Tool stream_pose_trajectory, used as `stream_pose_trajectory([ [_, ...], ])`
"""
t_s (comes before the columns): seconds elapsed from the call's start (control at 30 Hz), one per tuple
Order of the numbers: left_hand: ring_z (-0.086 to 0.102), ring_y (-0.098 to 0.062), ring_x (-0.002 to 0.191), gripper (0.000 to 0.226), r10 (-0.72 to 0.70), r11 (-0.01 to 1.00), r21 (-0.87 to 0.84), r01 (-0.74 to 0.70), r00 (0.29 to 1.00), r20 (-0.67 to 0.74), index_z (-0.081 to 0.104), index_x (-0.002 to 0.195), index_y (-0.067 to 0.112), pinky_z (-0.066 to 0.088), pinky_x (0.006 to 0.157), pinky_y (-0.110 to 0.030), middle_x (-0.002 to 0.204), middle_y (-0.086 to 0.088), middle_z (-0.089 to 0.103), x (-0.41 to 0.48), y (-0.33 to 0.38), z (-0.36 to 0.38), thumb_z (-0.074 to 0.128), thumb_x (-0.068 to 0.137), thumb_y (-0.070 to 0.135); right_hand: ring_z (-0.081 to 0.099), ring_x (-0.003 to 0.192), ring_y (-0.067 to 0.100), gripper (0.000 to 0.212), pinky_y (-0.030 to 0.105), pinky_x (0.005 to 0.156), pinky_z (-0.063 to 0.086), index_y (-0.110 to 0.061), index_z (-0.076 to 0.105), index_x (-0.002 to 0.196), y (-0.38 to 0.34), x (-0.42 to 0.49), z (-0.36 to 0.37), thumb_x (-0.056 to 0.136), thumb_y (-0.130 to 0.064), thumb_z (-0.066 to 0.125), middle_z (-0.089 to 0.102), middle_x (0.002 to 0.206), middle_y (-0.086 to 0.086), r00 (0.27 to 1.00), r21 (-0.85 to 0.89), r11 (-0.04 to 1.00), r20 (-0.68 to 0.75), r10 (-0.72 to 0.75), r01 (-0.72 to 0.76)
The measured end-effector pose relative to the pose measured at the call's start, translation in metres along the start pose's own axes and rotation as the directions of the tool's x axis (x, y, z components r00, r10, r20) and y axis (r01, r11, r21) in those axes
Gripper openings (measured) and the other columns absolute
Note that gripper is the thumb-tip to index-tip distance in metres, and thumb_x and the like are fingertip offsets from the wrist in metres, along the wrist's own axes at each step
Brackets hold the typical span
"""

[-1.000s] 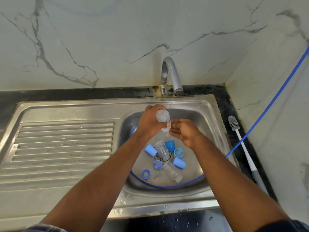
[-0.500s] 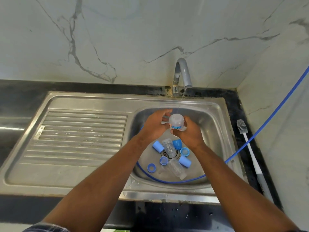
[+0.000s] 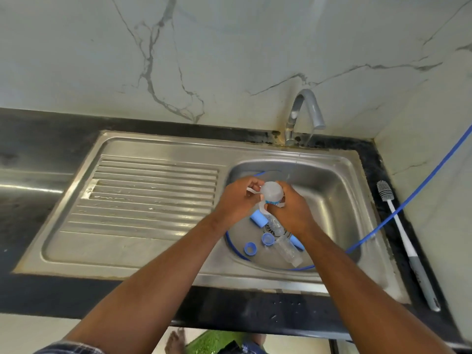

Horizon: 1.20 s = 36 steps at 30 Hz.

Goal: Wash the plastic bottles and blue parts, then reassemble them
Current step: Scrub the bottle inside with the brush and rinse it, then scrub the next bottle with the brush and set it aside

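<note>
Your right hand (image 3: 293, 212) has joined your left hand (image 3: 236, 203) on the clear plastic bottle (image 3: 272, 192), and both sets of fingers (image 3: 252, 185) grasp it above the sink (image 3: 332, 159) by the tap (image 3: 306, 111); washing is in hand, so next rinse it through, then take up the blue parts (image 3: 258, 218) lying below.

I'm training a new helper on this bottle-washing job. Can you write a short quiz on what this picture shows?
1. True or false: loose blue caps lie in the sink basin.
2. Where is the bottle brush? A) in the basin B) on the drainboard C) on the counter right of the sink
3. Fill in: the left hand and right hand hold a clear ____ above the basin.
Key: 1 true; 2 C; 3 bottle.
</note>
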<state>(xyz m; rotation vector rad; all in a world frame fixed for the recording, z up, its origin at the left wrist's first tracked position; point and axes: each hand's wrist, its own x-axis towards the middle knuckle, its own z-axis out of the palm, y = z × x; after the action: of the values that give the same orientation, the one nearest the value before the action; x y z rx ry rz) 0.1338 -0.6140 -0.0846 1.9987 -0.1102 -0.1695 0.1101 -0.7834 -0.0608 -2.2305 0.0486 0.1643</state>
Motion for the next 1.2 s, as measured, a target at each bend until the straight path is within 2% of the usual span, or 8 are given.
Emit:
stream_pose_trajectory([
  [0.07,0.063,-0.005,0.085,0.029,0.011,1.0,-0.023,-0.011,1.0,-0.001,0.069,0.114,0.015,0.054,0.081,-0.03,0.102,0.003,0.068,-0.015,-0.006,-0.023,0.073,0.086,0.007,0.065,0.09,0.029,0.026,0.039,0.076,0.049,-0.006,0.069,0.1,-0.018,-0.009,0.021,0.075,-0.004,0.077,0.071,0.097,0.011,0.993,-0.067,0.996,-0.095,-0.069,0.063],
  [0.2,0.065,-0.011,0.088,0.029,-0.005,0.999,-0.041,0.004,1.0,-0.013,0.071,0.114,0.02,0.056,0.079,-0.03,0.104,0.006,0.069,-0.052,-0.026,-0.079,0.068,0.088,0.009,0.063,0.098,0.025,0.046,0.034,0.081,0.046,-0.015,0.065,0.115,-0.052,-0.031,0.077,0.074,-0.021,0.085,0.069,0.109,0.003,0.991,-0.111,0.994,-0.13,-0.038,0.024],
  [0.33,0.067,-0.012,0.073,0.019,-0.049,0.995,-0.09,0.039,0.993,-0.109,0.072,0.112,0.019,0.052,0.061,-0.02,0.104,0.002,0.069,-0.09,-0.054,-0.142,0.066,0.094,0.015,0.062,0.091,0.014,0.041,0.032,0.08,0.05,-0.029,0.061,0.11,-0.098,-0.049,0.14,0.076,-0.027,0.084,0.066,0.1,-0.01,0.993,-0.042,0.996,-0.093,-0.079,0.075],
  [0.53,0.067,-0.009,0.073,0.015,-0.139,0.985,-0.136,0.106,0.955,-0.261,0.074,0.109,0.018,0.051,0.057,-0.017,0.103,0.0,0.07,-0.147,-0.099,-0.234,0.066,0.097,0.02,0.061,0.088,0.006,0.043,0.015,0.07,0.041,-0.034,0.058,0.108,-0.161,-0.066,0.23,0.076,-0.027,0.085,0.064,0.101,-0.014,0.982,0.031,0.984,0.068,-0.176,0.174],
  [0.73,0.063,-0.007,0.063,0.02,-0.217,0.974,-0.152,0.169,0.887,-0.408,0.073,0.105,0.023,0.048,0.056,-0.019,0.097,0.003,0.071,-0.192,-0.144,-0.307,0.057,0.101,0.012,0.058,0.095,0.009,0.049,0.03,0.083,0.049,-0.026,0.062,0.115,-0.197,-0.076,0.305,0.073,-0.025,0.086,0.06,0.105,-0.012,0.923,0.035,0.955,0.245,-0.295,0.296],
  [0.9,0.066,-0.016,0.068,0.018,-0.262,0.965,-0.128,0.228,0.846,-0.464,0.074,0.106,0.019,0.053,0.059,-0.026,0.095,0.004,0.073,-0.212,-0.166,-0.337,0.06,0.099,0.013,0.057,0.102,0.012,0.06,0.03,0.086,0.047,-0.025,0.057,0.126,-0.214,-0.081,0.349,0.074,-0.033,0.086,0.062,0.119,-0.005,0.88,-0.051,0.936,0.362,-0.307,0.348],
  [1.07,0.07,-0.022,0.077,0.017,-0.269,0.963,-0.117,0.244,0.83,-0.489,0.074,0.108,0.018,0.057,0.064,-0.032,0.095,0.003,0.073,-0.222,-0.171,-0.346,0.06,0.099,0.016,0.061,0.104,0.014,0.06,0.031,0.086,0.051,-0.029,0.055,0.126,-0.217,-0.084,0.366,0.075,-0.041,0.084,0.064,0.12,-0.004,0.88,-0.098,0.931,0.373,-0.294,0.352],
  [1.2,0.069,-0.014,0.079,0.015,-0.277,0.96,-0.094,0.265,0.838,-0.47,0.074,0.108,0.021,0.057,0.068,-0.029,0.095,0.007,0.072,-0.219,-0.171,-0.344,0.061,0.099,0.02,0.06,0.104,0.014,0.065,0.03,0.084,0.051,-0.032,0.053,0.128,-0.217,-0.084,0.368,0.073,-0.045,0.085,0.063,0.122,-0.005,0.886,-0.15,0.926,0.375,-0.271,0.347],
])
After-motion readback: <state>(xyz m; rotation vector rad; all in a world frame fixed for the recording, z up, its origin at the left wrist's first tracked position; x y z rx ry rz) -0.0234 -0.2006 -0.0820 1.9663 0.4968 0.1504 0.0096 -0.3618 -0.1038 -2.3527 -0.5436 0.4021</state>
